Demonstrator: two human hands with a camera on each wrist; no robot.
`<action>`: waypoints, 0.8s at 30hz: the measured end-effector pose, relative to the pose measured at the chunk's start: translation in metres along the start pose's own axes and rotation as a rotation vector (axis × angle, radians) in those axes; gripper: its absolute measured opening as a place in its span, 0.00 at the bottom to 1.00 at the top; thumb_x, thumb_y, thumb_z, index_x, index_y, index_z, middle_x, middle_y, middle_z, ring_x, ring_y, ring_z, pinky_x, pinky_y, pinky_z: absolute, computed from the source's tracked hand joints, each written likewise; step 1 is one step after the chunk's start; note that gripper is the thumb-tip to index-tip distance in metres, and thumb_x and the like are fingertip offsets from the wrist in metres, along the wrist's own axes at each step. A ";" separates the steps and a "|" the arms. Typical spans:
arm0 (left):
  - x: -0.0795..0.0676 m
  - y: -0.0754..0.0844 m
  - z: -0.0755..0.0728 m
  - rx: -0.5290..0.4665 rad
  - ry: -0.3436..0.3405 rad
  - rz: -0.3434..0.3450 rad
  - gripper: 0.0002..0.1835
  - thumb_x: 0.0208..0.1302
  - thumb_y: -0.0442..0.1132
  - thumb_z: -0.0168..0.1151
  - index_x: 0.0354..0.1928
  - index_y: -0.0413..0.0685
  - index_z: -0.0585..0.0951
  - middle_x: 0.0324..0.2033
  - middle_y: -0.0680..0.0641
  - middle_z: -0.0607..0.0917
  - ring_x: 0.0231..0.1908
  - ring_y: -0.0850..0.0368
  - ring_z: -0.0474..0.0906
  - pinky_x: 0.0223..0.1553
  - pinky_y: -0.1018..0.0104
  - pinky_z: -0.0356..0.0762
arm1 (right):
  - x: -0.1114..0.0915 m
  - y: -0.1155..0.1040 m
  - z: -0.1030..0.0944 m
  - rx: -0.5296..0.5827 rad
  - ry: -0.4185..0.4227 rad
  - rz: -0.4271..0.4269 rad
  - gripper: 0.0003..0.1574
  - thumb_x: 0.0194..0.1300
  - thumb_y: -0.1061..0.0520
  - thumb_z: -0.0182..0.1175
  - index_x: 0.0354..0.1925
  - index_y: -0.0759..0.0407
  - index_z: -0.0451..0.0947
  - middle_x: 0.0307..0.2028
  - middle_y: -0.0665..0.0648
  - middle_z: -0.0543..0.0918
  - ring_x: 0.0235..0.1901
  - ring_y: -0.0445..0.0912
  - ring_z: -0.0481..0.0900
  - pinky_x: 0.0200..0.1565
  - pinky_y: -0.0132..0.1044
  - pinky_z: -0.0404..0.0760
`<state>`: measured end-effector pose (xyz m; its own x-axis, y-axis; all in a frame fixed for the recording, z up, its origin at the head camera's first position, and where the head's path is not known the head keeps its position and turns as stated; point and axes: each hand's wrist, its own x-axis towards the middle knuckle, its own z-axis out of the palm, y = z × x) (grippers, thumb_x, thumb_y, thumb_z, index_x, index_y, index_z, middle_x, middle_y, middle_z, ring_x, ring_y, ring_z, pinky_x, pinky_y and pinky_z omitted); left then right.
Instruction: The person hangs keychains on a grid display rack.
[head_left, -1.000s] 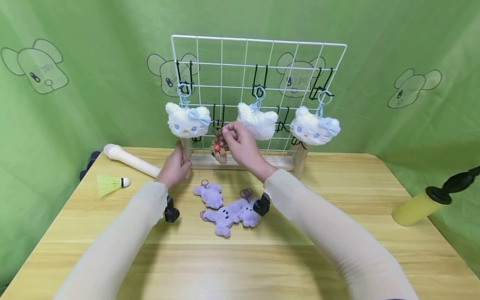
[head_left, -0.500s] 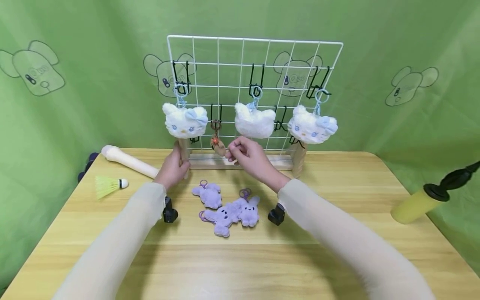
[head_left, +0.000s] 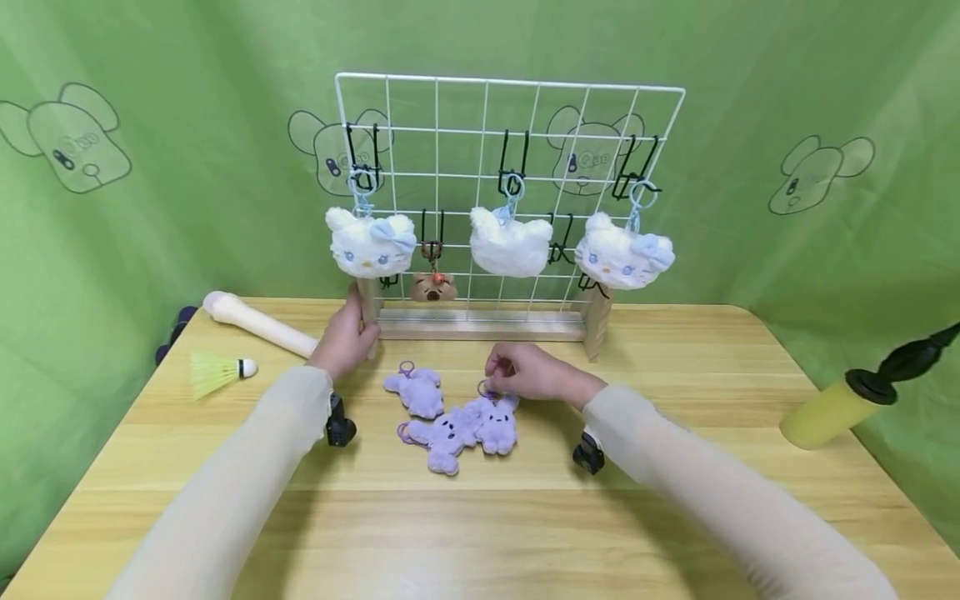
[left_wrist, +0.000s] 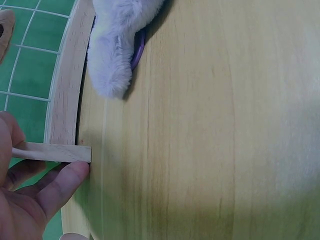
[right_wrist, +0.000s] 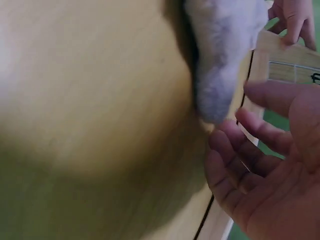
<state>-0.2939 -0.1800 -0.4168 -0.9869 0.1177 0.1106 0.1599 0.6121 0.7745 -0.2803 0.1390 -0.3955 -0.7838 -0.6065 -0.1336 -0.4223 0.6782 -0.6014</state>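
My left hand [head_left: 349,335] grips the upright wooden end piece [left_wrist: 55,152] of the white wire grid rack [head_left: 487,82], thumb and fingers on either side of it. My right hand [head_left: 528,372] is low over the table, fingers bent and thumb apart from them in the right wrist view. Its fingertips are right at the purple ring [head_left: 483,389] of a lilac plush bunny keychain [head_left: 497,427]. Two more lilac plush keychains lie alongside, one [head_left: 446,440] in front and one [head_left: 422,393] behind. A brown plush keychain [head_left: 434,287] hangs from a lower black hook.
Three white plush cat-head keychains hang from the upper hooks: left [head_left: 371,243], middle [head_left: 510,243] and right [head_left: 624,252]. A yellow shuttlecock [head_left: 221,372] and a pale rod [head_left: 258,322] lie at left. A yellow pump [head_left: 828,414] stands near the right edge.
My right hand has let go of the brown keychain, which now hangs facing forward on its hook. The hand has come down to the lilac bunny's ring. My left hand stays on the rack.
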 end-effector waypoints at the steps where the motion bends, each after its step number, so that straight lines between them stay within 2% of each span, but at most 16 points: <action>1: 0.000 0.000 0.000 0.002 -0.001 -0.003 0.45 0.75 0.30 0.50 0.83 0.38 0.35 0.76 0.23 0.62 0.74 0.27 0.65 0.77 0.38 0.70 | 0.000 0.001 0.001 -0.010 -0.020 0.002 0.10 0.70 0.60 0.66 0.45 0.66 0.81 0.37 0.58 0.85 0.37 0.43 0.79 0.41 0.31 0.83; 4: 0.001 0.002 0.000 0.003 -0.005 -0.002 0.45 0.75 0.30 0.50 0.83 0.38 0.35 0.76 0.24 0.63 0.74 0.27 0.66 0.77 0.38 0.69 | 0.001 0.006 0.003 -0.050 -0.040 -0.014 0.13 0.69 0.58 0.68 0.46 0.66 0.80 0.37 0.56 0.83 0.36 0.43 0.77 0.40 0.31 0.80; 9: 0.003 0.006 0.001 0.001 -0.011 0.009 0.44 0.75 0.31 0.49 0.83 0.38 0.36 0.76 0.25 0.63 0.73 0.28 0.68 0.77 0.38 0.70 | 0.003 0.010 0.006 -0.076 -0.042 -0.025 0.13 0.67 0.61 0.68 0.45 0.67 0.77 0.35 0.57 0.79 0.36 0.44 0.74 0.38 0.31 0.77; 17: -0.003 0.000 0.001 -0.004 -0.005 -0.012 0.44 0.75 0.30 0.50 0.83 0.39 0.37 0.75 0.24 0.65 0.70 0.27 0.71 0.72 0.38 0.77 | -0.001 0.003 0.010 -0.016 -0.111 0.060 0.11 0.69 0.61 0.66 0.44 0.66 0.76 0.32 0.54 0.77 0.33 0.42 0.72 0.33 0.29 0.76; 24: -0.002 -0.001 0.001 0.001 0.007 -0.003 0.45 0.75 0.30 0.51 0.84 0.39 0.38 0.74 0.24 0.65 0.73 0.26 0.68 0.76 0.37 0.71 | -0.005 0.007 0.012 -0.010 -0.057 -0.004 0.06 0.70 0.62 0.64 0.41 0.63 0.77 0.32 0.54 0.80 0.33 0.41 0.75 0.35 0.28 0.79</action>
<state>-0.2915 -0.1800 -0.4180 -0.9875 0.1101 0.1124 0.1565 0.6132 0.7742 -0.2731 0.1417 -0.4085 -0.7551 -0.6315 -0.1764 -0.4298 0.6799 -0.5941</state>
